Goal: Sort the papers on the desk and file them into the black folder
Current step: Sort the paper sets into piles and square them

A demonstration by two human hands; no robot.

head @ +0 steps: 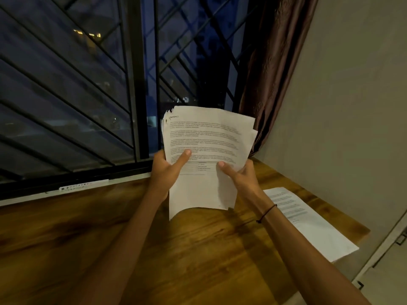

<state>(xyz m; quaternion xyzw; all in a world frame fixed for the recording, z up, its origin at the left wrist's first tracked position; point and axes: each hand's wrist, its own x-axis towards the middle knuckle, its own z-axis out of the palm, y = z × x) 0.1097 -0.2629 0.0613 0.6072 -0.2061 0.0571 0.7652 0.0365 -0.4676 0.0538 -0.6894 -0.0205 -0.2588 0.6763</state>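
A stack of printed white papers [204,137] is held upright above the wooden desk [110,227], its top sheet headed "Section 2". My left hand [167,168] grips the stack's left edge, thumb across the front. My right hand [240,175] holds the right edge, thumb on the front sheet. The stack's lower edge curls just above the desk. A second printed sheet [308,223] lies flat on the desk at the right, overhanging the desk's edge. No black folder is in view.
A dark window with a metal grille [88,84] runs behind the desk. A brown curtain [271,69] hangs in the corner beside a pale wall [352,106]. A small white strip [83,185] lies on the sill.
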